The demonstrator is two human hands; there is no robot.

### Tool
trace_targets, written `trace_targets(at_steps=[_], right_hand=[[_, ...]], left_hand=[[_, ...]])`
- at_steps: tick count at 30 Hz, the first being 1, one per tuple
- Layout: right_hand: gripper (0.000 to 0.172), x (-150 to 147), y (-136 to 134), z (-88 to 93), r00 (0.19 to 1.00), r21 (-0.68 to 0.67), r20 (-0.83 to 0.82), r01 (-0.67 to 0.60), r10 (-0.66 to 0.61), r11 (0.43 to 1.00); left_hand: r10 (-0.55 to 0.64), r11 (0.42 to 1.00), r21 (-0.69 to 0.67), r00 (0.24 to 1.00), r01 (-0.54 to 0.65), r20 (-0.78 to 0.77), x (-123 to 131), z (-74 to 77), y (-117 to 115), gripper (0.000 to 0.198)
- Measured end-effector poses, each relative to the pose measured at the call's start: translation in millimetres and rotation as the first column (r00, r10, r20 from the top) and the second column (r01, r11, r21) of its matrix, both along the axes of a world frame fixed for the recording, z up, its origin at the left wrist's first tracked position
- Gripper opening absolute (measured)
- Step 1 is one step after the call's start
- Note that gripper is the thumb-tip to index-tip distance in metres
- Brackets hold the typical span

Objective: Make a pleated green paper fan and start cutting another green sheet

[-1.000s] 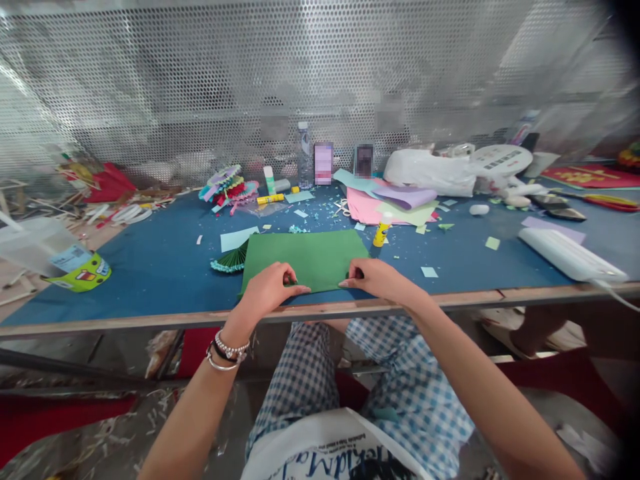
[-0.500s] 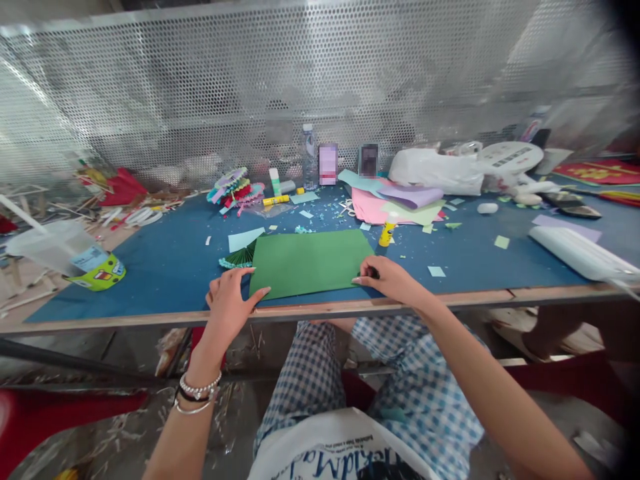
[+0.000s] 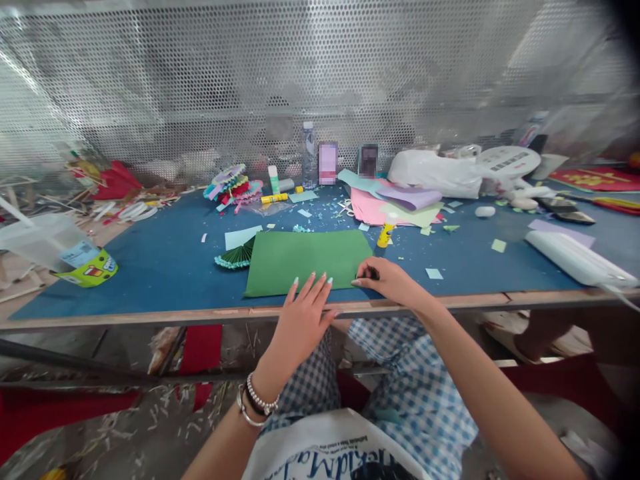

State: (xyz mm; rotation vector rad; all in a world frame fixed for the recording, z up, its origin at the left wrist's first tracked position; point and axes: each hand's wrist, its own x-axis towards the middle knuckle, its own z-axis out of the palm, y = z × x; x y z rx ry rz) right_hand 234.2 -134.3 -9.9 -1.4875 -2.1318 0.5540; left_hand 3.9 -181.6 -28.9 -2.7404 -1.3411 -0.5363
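A sheet of green paper (image 3: 305, 257) lies flat on the blue tabletop, close to the front edge. My left hand (image 3: 303, 310) rests open, fingers spread, on the paper's front edge near its middle. At the right front corner my right hand (image 3: 383, 277) is closed, pinching the paper's edge between thumb and curled fingers. A small dark patch shows inside that hand, too hidden to name. Partly behind the sheet's left side sits a dark green pleated paper fan (image 3: 236, 256) with a light blue trim. A yellow glue stick (image 3: 385, 235) stands just beyond the right corner.
A plastic cup (image 3: 43, 243) in a green sleeve stands at left. Coloured paper sheets (image 3: 367, 205), a water bottle (image 3: 309, 157) and a white plastic bag (image 3: 433, 173) are at the back. A white device (image 3: 575, 257) lies right. Perforated metal panel (image 3: 200, 80) rises behind.
My left hand has left the paper's left corner and moved right to the middle of its front edge, fingers now spread flat. My right hand keeps its place at the right corner.
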Motion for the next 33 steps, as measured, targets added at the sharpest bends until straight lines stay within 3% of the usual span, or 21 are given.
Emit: trace_targets(at_steps=[3, 7, 10, 16, 18, 23, 28, 33], right_hand=[[0.020, 5.0, -0.9, -5.3, 0.996, 0.039, 0.061, 0.056, -0.058, 0.998], [0.021, 21.1, -7.2, -14.3, 0.953, 0.101, 0.149, 0.251, -0.265, 0.963], [0.021, 37.4, -12.5, -18.9, 0.922, 0.126, 0.169, 0.331, -0.349, 0.935], [0.018, 43.4, -21.2, -16.5, 0.889, 0.203, 0.180, 0.385, -0.421, 0.900], [0.017, 32.9, -27.6, -11.9, 0.908, 0.280, 0.188, 0.316, -0.375, 0.906], [0.026, 5.2, -41.2, -3.6, 0.972, 0.298, 0.236, -0.084, 0.011, 0.951], [0.026, 1.1, -32.1, -3.8, 0.973, 0.291, 0.215, -0.140, 0.078, 0.946], [0.025, -1.6, -23.5, -2.2, 0.967, 0.311, 0.232, -0.173, 0.101, 0.934]], left_hand=[[0.048, 0.999, -0.003, 0.998, -0.049, -0.034, -18.2, -2.4, 1.9, 0.051], [0.089, 0.996, -0.012, 0.995, -0.090, -0.050, -57.5, -0.9, 1.0, 0.049], [0.130, 0.991, -0.033, 0.991, -0.131, -0.035, -82.0, -0.1, -0.3, 0.048], [0.132, 0.990, -0.055, 0.991, -0.132, 0.000, -95.5, -1.0, -0.4, 0.046], [0.142, 0.989, -0.043, 0.989, -0.141, 0.029, -93.3, 1.2, 1.4, 0.044], [0.155, 0.984, -0.097, 0.985, -0.148, 0.079, -90.7, 16.8, 12.9, 0.034], [0.135, 0.986, -0.120, 0.982, -0.119, 0.133, -94.1, 28.6, 27.8, 0.029], [0.113, 0.993, -0.054, 0.981, -0.105, 0.160, -92.5, 22.0, 33.0, 0.031]])
